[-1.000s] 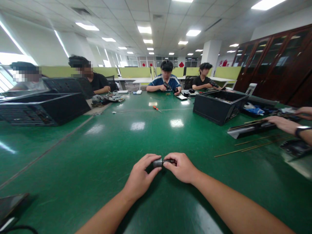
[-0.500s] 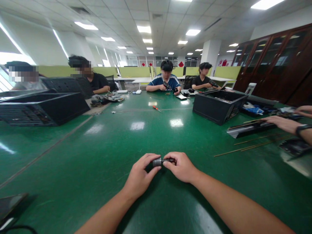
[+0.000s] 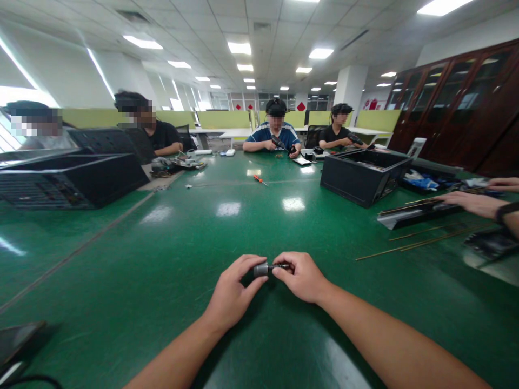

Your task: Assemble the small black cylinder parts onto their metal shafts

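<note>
Near the middle of the green table, my left hand (image 3: 232,292) pinches a grey metal cylinder (image 3: 260,269) between thumb and fingers. A dark, narrow rod-like part (image 3: 279,266) extends from the cylinder's right end. My right hand (image 3: 302,276) is closed on that rod-like part, its fingers hiding the far end. Both pieces lie in one line, roughly level, just above the tabletop. I cannot tell whether they are joined or how far one sits in the other.
Black computer cases (image 3: 357,178) stand on both sides of the green table (image 3: 194,232). An orange screwdriver (image 3: 260,180) lies ahead. Thin brass-coloured rods (image 3: 389,253) lie at right, near another person's hand (image 3: 470,202). Several people work around the table. A dark flat object (image 3: 20,340) is at lower left.
My right hand has shifted very slightly to the right along the rod-like part. My left hand and the cylinder stay put. The neighbour's hands at right moved a little.
</note>
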The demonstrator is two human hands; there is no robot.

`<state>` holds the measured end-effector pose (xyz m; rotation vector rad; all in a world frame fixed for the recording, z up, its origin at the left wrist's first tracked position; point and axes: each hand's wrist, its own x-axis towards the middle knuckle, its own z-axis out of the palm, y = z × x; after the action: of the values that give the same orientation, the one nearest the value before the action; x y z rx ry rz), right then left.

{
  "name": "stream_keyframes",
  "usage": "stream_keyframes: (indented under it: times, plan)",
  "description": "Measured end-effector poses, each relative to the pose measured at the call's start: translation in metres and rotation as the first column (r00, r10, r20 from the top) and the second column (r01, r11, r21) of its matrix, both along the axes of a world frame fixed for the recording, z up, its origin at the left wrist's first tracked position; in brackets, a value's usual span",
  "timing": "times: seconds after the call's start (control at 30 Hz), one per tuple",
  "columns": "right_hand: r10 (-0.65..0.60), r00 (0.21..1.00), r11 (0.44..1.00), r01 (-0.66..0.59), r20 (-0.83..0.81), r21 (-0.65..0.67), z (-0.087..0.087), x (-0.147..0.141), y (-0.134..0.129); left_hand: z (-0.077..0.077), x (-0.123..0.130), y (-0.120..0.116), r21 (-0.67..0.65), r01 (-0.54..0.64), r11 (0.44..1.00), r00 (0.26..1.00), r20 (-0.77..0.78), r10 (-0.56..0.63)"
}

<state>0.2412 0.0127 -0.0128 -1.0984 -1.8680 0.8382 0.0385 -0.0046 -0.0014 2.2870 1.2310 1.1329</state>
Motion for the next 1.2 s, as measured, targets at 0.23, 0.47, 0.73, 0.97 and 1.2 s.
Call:
stream_keyframes:
  times: [0.23,0.47,0.73,0.97,1.2]
  plan:
    - [0.002,1.000,1.000,-0.002,-0.008,-0.010,0.0007,-0.0003,-0.0004,0.0000,-0.0002,-0.0001,-0.005,-0.005,1.000,1.000,-0.005,0.005]
    - [-0.002,1.000,1.000,0.002,-0.023,-0.008,0.0013,0.0007,-0.0009,-0.0009,-0.0015,-0.0001,-0.003,-0.002,1.000,1.000,-0.002,0.002]
    - [-0.010,1.000,1.000,0.010,-0.022,-0.005,-0.0011,0.0006,-0.0007,-0.0022,-0.0013,0.0010,-0.018,-0.007,1.000,1.000,0.007,0.008]
    - [-0.018,0.999,1.000,0.018,-0.030,-0.015,-0.0024,0.0016,0.0011,-0.0016,-0.0019,0.0016,-0.034,-0.014,0.999,1.000,0.011,0.015]
    - [-0.026,0.999,1.000,0.026,-0.036,-0.009,-0.0039,0.0011,0.0008,-0.0020,-0.0025,0.0016,-0.049,-0.016,0.999,1.000,0.013,0.017]
